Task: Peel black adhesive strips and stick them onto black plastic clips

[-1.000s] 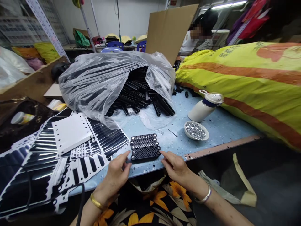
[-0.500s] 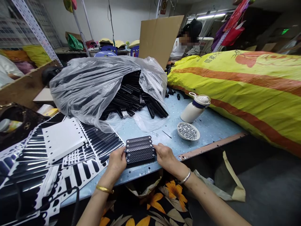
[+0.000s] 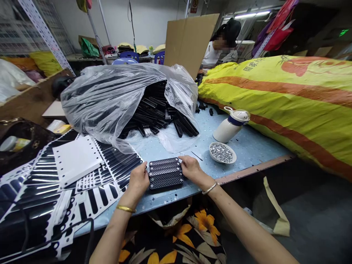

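Observation:
A black slatted piece [image 3: 166, 173] made of several mesh-patterned strips lies near the table's front edge, with small round metal fasteners at the strip ends. At its left edge my left hand [image 3: 139, 179] is closed, thumb uppermost, the other fingertips partly hidden. My right hand [image 3: 191, 169] pinches its upper right corner with curled fingers. A thin dark rod [image 3: 197, 156] lies on the table just beyond my right hand. Further right, a white bowl [image 3: 233, 158] is filled with small shiny metal parts [image 3: 221, 151].
Behind, a translucent plastic bag [image 3: 101, 99] spills black strips [image 3: 154, 112]. A white bottle [image 3: 224, 130] stands behind the bowl. Black-and-white sheets [image 3: 96, 198] cover the left side. A large yellow sack [image 3: 275, 95] lies at right. A cardboard panel [image 3: 189, 44] and another person [image 3: 211, 55] are beyond.
My right hand has shifted up along the right edge to the piece's upper corner. My left hand stays at the left edge. The whole view has shifted slightly.

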Available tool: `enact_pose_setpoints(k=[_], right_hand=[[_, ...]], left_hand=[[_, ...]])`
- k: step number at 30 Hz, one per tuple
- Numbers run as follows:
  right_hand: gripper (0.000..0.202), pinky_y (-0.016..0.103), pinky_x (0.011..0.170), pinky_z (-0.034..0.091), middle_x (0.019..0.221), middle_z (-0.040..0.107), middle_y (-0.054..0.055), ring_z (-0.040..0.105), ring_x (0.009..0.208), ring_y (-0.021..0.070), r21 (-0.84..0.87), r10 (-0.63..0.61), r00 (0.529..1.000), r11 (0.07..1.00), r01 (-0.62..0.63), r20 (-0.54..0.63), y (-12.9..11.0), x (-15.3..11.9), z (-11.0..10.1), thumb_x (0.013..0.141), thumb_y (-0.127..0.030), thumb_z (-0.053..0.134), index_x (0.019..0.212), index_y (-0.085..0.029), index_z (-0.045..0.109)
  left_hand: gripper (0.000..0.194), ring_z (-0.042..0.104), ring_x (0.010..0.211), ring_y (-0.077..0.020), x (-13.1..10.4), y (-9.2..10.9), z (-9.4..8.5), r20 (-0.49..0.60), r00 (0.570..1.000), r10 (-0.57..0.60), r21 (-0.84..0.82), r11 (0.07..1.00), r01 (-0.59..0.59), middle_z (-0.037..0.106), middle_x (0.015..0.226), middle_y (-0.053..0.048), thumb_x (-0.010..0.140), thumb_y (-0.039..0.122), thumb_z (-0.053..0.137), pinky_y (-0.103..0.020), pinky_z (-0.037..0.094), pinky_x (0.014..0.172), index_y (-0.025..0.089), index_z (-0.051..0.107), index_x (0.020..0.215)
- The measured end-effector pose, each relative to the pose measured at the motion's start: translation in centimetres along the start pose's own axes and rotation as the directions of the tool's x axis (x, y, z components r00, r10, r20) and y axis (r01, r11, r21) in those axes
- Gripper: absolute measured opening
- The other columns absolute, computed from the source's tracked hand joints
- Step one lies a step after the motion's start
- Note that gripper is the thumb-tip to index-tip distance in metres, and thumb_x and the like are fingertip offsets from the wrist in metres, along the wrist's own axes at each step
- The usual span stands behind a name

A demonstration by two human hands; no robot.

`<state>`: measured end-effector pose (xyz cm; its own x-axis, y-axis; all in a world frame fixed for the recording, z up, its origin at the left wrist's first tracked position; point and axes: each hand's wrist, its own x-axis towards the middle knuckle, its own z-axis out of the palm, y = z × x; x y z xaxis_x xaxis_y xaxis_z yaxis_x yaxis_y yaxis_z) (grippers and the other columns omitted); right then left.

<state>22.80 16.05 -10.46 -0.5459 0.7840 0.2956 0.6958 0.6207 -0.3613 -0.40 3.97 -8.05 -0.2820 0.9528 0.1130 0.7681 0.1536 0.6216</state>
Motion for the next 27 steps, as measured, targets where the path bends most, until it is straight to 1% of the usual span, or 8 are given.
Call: enact_pose_setpoints(k=[3, 6, 10, 14, 18, 21, 27], right_hand=[[0.028, 0.027, 0.069, 0.046, 0.078, 0.069, 0.006, 0.063, 0.075, 0.0202, -0.003, -0.012, 0.999, 1.0, 0.012, 0.032, -0.3, 0.3, 0.2, 0.077, -0.003, 0.05, 0.09, -0.017, 0.071], [0.026, 0.026, 0.068, 0.044, 0.079, 0.068, 0.006, 0.062, 0.075, 0.0192, -0.007, -0.022, 0.998, 1.0, 0.022, 0.058, -0.4, 0.2, 0.1, 0.078, -0.003, 0.05, 0.088, -0.017, 0.07], [0.027, 0.026, 0.069, 0.044, 0.079, 0.068, 0.006, 0.061, 0.076, 0.0195, -0.01, -0.029, 0.996, 0.999, 0.03, 0.08, -0.3, 0.1, 0.0, 0.078, -0.003, 0.049, 0.088, -0.017, 0.07], [0.027, 0.027, 0.069, 0.044, 0.079, 0.068, 0.006, 0.061, 0.076, 0.0194, -0.005, -0.034, 0.995, 0.999, 0.035, 0.094, -0.4, 0.2, -0.3, 0.079, -0.003, 0.049, 0.087, -0.018, 0.07], [0.026, 0.026, 0.07, 0.044, 0.08, 0.069, 0.006, 0.062, 0.076, 0.0191, 0.009, -0.039, 0.993, 0.999, 0.039, 0.108, -0.5, 0.3, -0.7, 0.08, -0.004, 0.05, 0.087, -0.019, 0.071], [0.024, 0.026, 0.07, 0.044, 0.079, 0.068, 0.006, 0.062, 0.076, 0.0191, 0.007, -0.035, 0.993, 0.999, 0.035, 0.114, -0.5, 0.4, -0.9, 0.081, -0.006, 0.051, 0.083, -0.018, 0.071], [0.024, 0.026, 0.064, 0.041, 0.074, 0.064, 0.006, 0.058, 0.068, 0.0181, -0.013, -0.028, 0.994, 0.999, 0.029, 0.107, -1.0, 0.0, -0.8, 0.083, -0.005, 0.049, 0.076, -0.017, 0.068]], left_hand=[[0.038, 0.063, 0.063, -0.017, 0.5, 0.6, -0.3, 0.022, 1.0, 0.01, 0.007, 1.0, -0.01, 0.068, 0.068, -0.002, 0.075, -0.001, 0.051, -0.026, 0.046, 0.066, 0.015, 0.072, 0.102], [0.035, 0.062, 0.063, -0.0158, 0.4, 1.1, -0.6, 0.041, 0.999, 0.021, 0.004, 1.0, -0.021, 0.067, 0.068, -0.002, 0.075, -0.003, 0.05, -0.025, 0.044, 0.065, 0.016, 0.073, 0.093], [0.034, 0.059, 0.061, -0.0146, 0.1, 1.2, -0.8, 0.051, 0.998, 0.02, -0.003, 1.0, -0.02, 0.066, 0.067, -0.001, 0.076, -0.003, 0.05, -0.024, 0.042, 0.064, 0.016, 0.073, 0.094], [0.034, 0.058, 0.06, -0.0141, 0.1, 0.9, -0.7, 0.052, 0.999, 0.009, -0.014, 1.0, -0.008, 0.066, 0.066, 0.0, 0.075, -0.002, 0.051, -0.024, 0.041, 0.062, 0.016, 0.073, 0.093], [0.037, 0.057, 0.056, -0.0126, 0.2, 0.5, -0.4, 0.046, 0.999, -0.008, -0.036, 0.999, 0.009, 0.067, 0.066, 0.001, 0.075, 0.0, 0.052, -0.022, 0.042, 0.06, 0.015, 0.071, 0.103], [0.041, 0.056, 0.055, -0.0123, 0.2, 0.4, -0.2, 0.038, 0.999, -0.014, -0.046, 0.999, 0.015, 0.067, 0.067, 0.001, 0.075, 0.001, 0.052, -0.023, 0.043, 0.06, 0.013, 0.07, 0.11], [0.037, 0.055, 0.056, -0.0123, 0.0, 0.6, -0.4, 0.025, 1.0, 0.002, -0.055, 0.999, -0.001, 0.065, 0.065, 0.001, 0.074, -0.001, 0.052, -0.023, 0.042, 0.062, 0.016, 0.073, 0.1]])
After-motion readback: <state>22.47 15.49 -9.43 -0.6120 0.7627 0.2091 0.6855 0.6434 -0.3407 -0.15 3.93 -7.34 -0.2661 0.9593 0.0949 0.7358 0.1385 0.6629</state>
